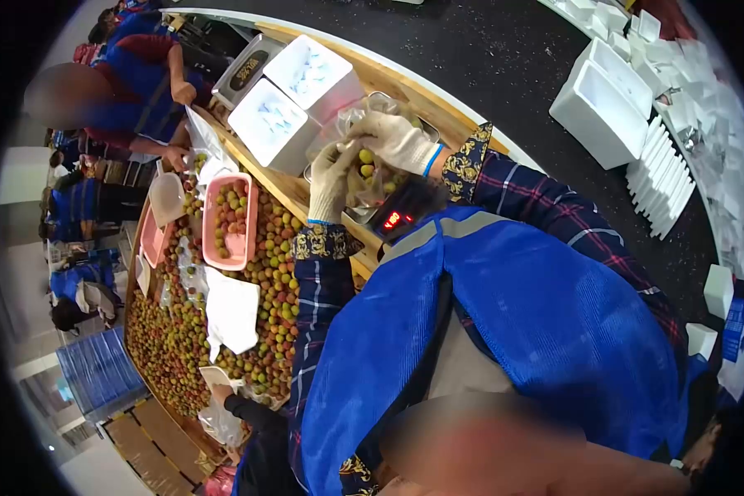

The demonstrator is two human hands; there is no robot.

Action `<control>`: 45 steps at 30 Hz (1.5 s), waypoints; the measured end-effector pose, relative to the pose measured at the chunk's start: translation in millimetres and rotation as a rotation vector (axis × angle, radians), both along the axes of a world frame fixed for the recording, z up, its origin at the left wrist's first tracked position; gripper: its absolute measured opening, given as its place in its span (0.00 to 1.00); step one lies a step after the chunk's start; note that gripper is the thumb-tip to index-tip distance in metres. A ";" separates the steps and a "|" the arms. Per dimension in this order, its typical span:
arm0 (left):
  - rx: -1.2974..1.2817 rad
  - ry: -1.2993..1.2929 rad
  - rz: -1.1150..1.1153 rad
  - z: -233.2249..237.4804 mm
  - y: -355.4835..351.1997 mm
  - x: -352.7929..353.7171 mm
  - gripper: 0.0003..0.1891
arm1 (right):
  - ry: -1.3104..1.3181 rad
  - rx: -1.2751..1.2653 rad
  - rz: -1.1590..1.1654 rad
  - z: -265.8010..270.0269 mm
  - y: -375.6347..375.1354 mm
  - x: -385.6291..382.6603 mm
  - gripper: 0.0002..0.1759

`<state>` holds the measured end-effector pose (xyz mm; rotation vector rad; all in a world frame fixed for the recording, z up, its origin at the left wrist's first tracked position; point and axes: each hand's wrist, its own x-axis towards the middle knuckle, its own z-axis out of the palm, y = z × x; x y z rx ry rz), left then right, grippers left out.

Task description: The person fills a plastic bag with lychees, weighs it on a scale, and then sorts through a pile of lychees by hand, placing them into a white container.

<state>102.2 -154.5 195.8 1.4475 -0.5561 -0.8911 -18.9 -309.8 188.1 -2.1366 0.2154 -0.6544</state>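
My left hand and my right hand, both in white knit gloves, meet at the top of a clear plastic bag. Their fingers are pinched together on the bag's gathered edge. Round green and yellow fruits show inside the bag, which rests over a metal tray on a scale. Beside my wrists, the scale's display glows with red digits. Two white foam boxes holding blue-and-white packets stand just beyond my left hand.
A large bin of fruit lies to the left, with a pink basket and a white cloth on it. Co-workers stand beyond. Foam boxes and white foam strips lie on the dark surface at right.
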 end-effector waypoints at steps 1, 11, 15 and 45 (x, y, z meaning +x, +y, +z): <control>-0.004 0.012 0.005 -2.4 0.4 -0.5 0.15 | 0.024 0.059 -0.015 4.0 0.9 0.8 0.12; 0.327 -0.621 0.386 -44.9 5.3 39.0 0.22 | 0.435 -0.461 -0.247 -11.2 -25.8 -26.8 0.13; 0.404 -1.015 0.325 -101.9 32.5 50.5 0.21 | 0.578 -0.343 -0.270 -21.9 -18.1 -69.4 0.15; 0.435 -0.735 -0.097 68.2 -86.1 -87.0 0.16 | 0.033 0.483 0.000 8.4 -89.8 -183.7 0.22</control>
